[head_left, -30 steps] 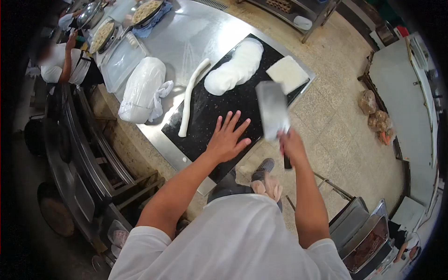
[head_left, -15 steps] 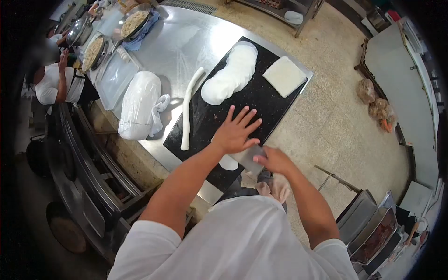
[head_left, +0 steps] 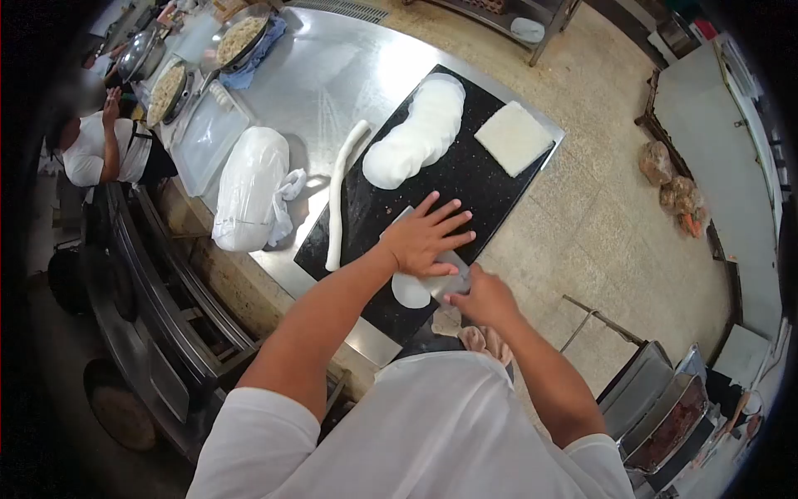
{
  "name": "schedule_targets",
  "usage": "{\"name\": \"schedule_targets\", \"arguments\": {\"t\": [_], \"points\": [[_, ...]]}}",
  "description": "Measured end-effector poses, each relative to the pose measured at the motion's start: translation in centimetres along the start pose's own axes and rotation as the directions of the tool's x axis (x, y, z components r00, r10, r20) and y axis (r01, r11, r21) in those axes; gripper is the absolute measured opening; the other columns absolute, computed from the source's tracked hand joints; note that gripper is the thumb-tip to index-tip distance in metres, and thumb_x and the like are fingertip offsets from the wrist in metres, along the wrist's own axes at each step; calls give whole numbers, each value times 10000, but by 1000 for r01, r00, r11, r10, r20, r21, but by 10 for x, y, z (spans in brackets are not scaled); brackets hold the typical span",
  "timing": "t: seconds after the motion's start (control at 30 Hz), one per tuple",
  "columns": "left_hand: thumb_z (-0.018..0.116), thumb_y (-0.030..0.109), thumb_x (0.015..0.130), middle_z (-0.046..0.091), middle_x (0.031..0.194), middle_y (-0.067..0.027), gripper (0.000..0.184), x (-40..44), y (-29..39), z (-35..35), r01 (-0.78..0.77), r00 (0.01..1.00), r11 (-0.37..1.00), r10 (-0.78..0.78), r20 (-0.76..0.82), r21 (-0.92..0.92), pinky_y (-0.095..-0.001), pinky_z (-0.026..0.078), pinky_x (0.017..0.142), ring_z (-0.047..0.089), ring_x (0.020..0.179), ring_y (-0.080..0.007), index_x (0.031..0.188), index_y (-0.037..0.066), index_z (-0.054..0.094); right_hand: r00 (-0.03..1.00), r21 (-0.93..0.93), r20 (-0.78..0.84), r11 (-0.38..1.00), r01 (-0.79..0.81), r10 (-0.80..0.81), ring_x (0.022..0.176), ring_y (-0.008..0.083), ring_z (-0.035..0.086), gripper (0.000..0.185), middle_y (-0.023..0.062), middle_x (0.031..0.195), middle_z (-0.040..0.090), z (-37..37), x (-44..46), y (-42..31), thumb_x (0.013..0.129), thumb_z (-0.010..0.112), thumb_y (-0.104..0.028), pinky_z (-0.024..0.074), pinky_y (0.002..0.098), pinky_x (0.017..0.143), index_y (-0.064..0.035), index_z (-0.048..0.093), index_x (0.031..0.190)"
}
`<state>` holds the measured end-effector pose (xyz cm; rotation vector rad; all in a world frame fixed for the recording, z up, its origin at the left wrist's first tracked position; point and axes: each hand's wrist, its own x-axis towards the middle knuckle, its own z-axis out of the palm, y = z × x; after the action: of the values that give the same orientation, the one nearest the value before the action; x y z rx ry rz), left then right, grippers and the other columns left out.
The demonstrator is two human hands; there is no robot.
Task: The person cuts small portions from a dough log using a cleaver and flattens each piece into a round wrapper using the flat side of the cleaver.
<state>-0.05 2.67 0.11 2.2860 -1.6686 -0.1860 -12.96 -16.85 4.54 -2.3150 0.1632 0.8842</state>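
Observation:
My left hand (head_left: 426,241) lies flat with fingers spread on top of a broad metal blade, apparently a cleaver (head_left: 450,273). Its handle end is in my right hand (head_left: 482,298), fingers wrapped round it. Partly under the blade, a thin white dough round (head_left: 411,291) shows on the black board (head_left: 366,241). Farther up the board, many similar rounds overlap in a stack of wrappers (head_left: 416,137). To the left lies a long dough rope (head_left: 336,200). A folded white cloth (head_left: 513,138) sits at the board's far right corner.
A plastic-wrapped white bundle (head_left: 252,187) rests on the steel table (head_left: 320,62), near a clear tray lid (head_left: 208,145). Pans of pale food (head_left: 243,43) stand at the far left. Another person (head_left: 100,145) stands beyond the table's left side. Bagged goods (head_left: 677,195) lie at right.
My left hand and the blade have shifted slightly, and more of the dough round shows beside the blade. My right hand has moved slightly lower. The view has shifted a little.

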Motion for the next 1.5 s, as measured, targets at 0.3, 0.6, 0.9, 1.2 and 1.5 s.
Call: {"name": "schedule_targets", "arguments": {"t": [0.3, 0.6, 0.9, 1.2, 1.5], "points": [[542, 661, 929, 530, 1515, -96, 676, 6, 41, 17, -56, 998, 998, 57, 31, -13, -643, 202, 1221, 380, 1496, -333, 1424, 205, 607, 992, 40, 18, 992, -122, 121, 994, 459, 706, 729, 258, 1061, 724, 9, -28, 18, 763, 870, -435, 565, 523, 832, 14, 531, 1227], [560, 645, 929, 521, 1530, -114, 660, -20, 53, 16, 50, 998, 999, -49, 29, -14, -655, 167, 1230, 382, 1494, -346, 1430, 218, 600, 1000, 15, 24, 1000, 19, -19, 996, 449, 713, 758, 288, 1030, 717, 55, -41, 37, 762, 871, -454, 561, 540, 841, 19, 522, 1239], [605, 649, 894, 503, 1541, -112, 699, 40, -3, -3, 81, 994, 994, -76, -76, 71, -658, 184, 1218, 361, 1500, -369, 1436, 209, 592, 999, -17, -41, 999, 33, -34, 961, 474, 708, 739, 281, 1016, 721, -23, 13, 23, 778, 849, -436, 558, 541, 823, 27, 527, 1256], [571, 700, 906, 491, 1549, -109, 721, -2, 70, 31, -7, 1000, 998, 7, -8, -67, -664, 148, 1231, 316, 1523, -389, 1440, 215, 600, 993, 144, -72, 984, 106, -97, 1002, 467, 701, 718, 298, 1042, 710, 56, -41, 61, 793, 840, -420, 554, 529, 854, 33, 530, 1255], [683, 656, 850, 574, 1417, -122, 742, 53, -6, -12, 132, 939, 983, -82, -334, 130, -639, 246, 1194, 463, 1401, -364, 1421, 190, 597, 981, -33, -192, 999, -38, 31, 987, 483, 697, 658, 301, 974, 712, -26, -1, 12, 809, 834, -403, 548, 546, 800, 10, 502, 1199]]}}
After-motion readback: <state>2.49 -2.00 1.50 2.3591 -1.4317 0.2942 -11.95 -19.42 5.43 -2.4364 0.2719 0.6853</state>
